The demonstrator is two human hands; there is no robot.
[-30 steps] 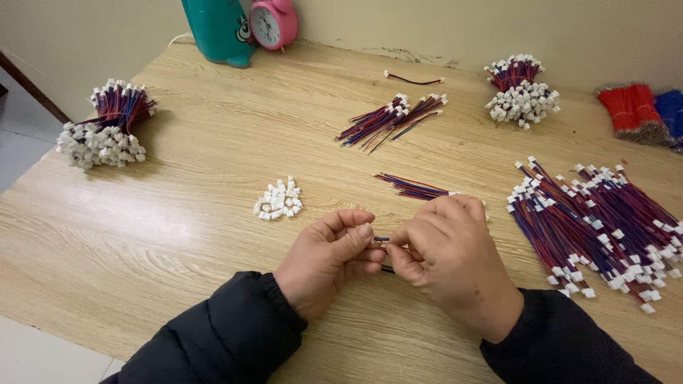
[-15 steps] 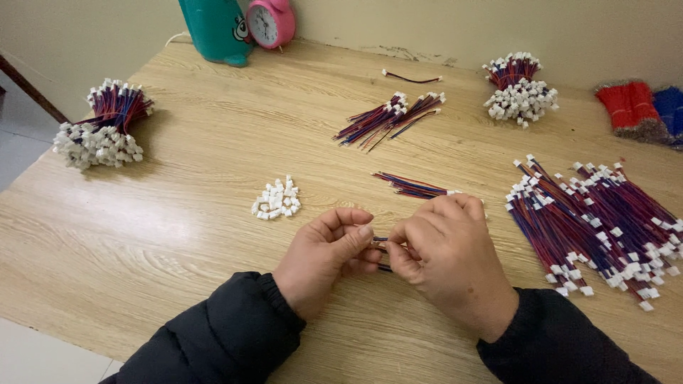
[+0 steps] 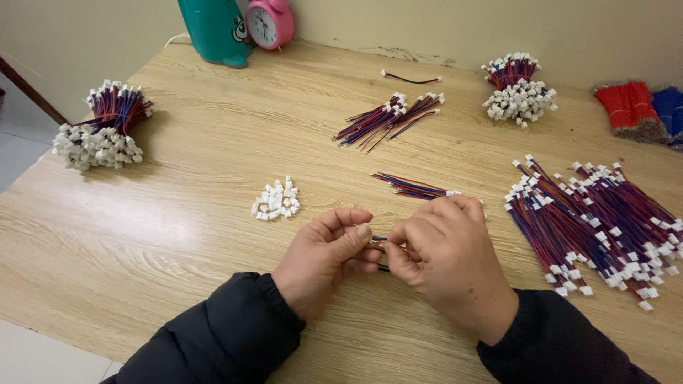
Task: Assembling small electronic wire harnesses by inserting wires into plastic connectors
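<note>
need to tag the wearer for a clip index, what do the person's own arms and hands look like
Both hands are bare: the left hand and the right hand show no gloves, and no rings or watch can be seen. Each arm is covered to the wrist by a black, slightly puffy jacket sleeve, the left sleeve ending in a gathered cuff; the right sleeve matches it.

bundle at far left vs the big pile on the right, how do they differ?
The left bundle is gathered tight and bent over, its white connectors clumped at one end; the right pile lies loose and fanned flat, connectors spread along its edges. The left bundle is smaller; the right pile covers more of the table. Both are red-and-blue wires with white connectors.
</note>
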